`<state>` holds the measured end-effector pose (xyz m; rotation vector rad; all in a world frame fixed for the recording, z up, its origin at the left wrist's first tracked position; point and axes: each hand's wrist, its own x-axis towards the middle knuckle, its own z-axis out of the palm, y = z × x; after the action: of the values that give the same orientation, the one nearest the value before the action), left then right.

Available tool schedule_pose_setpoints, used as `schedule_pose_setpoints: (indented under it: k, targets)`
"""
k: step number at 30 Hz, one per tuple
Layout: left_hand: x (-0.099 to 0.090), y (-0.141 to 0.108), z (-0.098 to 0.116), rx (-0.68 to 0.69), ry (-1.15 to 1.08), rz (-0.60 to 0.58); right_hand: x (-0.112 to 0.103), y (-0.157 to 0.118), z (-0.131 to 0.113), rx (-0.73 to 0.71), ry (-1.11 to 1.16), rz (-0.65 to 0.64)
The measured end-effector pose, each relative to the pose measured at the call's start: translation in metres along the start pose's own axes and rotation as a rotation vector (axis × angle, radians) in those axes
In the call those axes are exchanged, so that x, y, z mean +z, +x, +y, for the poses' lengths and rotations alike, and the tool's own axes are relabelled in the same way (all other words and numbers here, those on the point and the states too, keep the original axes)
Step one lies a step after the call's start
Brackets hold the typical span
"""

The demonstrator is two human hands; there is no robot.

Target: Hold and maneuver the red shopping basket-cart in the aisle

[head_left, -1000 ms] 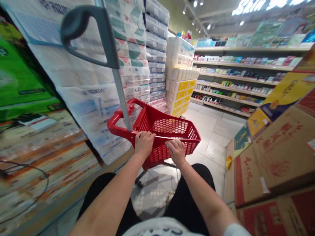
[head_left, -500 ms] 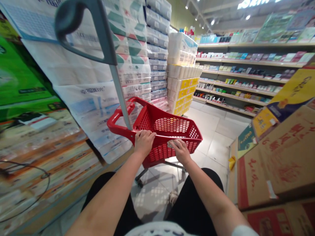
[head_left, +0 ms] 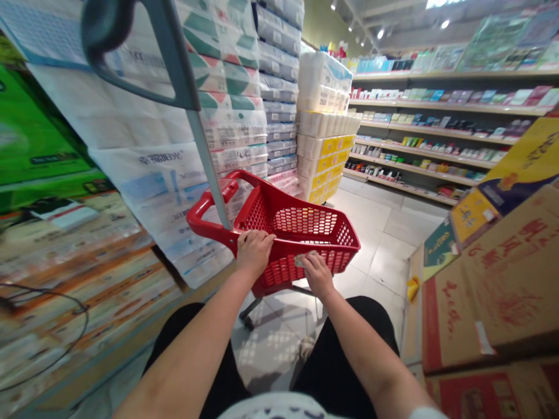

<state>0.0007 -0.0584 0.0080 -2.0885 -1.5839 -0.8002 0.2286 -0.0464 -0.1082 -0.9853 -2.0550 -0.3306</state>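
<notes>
A small red plastic shopping cart (head_left: 288, 218) with perforated basket walls stands in front of me. My left hand (head_left: 254, 251) is closed over the near rim, close to the handle end. Against the outside of the near wall, just below the rim, my right hand (head_left: 317, 272) presses a small pale cloth (head_left: 301, 259); most of it is hidden under the fingers. From the cart's handle end rises a grey pole (head_left: 209, 166), topped by a dark grey loop grip (head_left: 170, 64). The basket shows nothing inside.
Stacked tissue packs (head_left: 238, 87) rise behind the cart on the left, with toilet-roll packs (head_left: 325, 128) beyond. Cardboard boxes (head_left: 502, 279) line the right side. Shelves (head_left: 437, 105) of small goods fill the back. A thin black cable (head_left: 82, 308) hangs at lower left. The floor is tiled (head_left: 379, 256).
My right hand and the cloth have slid slightly left and down along the cart's near wall. My left hand keeps its hold on the rim. The view has shifted slightly.
</notes>
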Motion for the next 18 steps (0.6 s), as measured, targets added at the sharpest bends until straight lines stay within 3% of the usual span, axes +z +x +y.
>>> schedule_pose_setpoints:
  k: [3, 7, 12, 16, 18]
  targets:
    - [-0.001, 0.0, 0.0, -0.003, 0.008, -0.005, 0.001, 0.003, -0.002, 0.018, 0.026, -0.109]
    - [-0.003, -0.001, -0.001, 0.009, 0.0, -0.021, 0.007, 0.004, -0.006, 0.059, 0.039, -0.029]
    - [-0.004, -0.001, -0.001, 0.0, -0.021, -0.01, 0.013, 0.005, -0.014, 0.026, 0.07, -0.108]
    - [-0.004, -0.002, 0.0, 0.007, -0.034, -0.01, 0.011, 0.007, -0.019, 0.032, 0.089, 0.001]
    - [-0.004, -0.002, 0.0, 0.002, -0.041, -0.008, 0.011, 0.008, -0.022, 0.03, 0.083, -0.051]
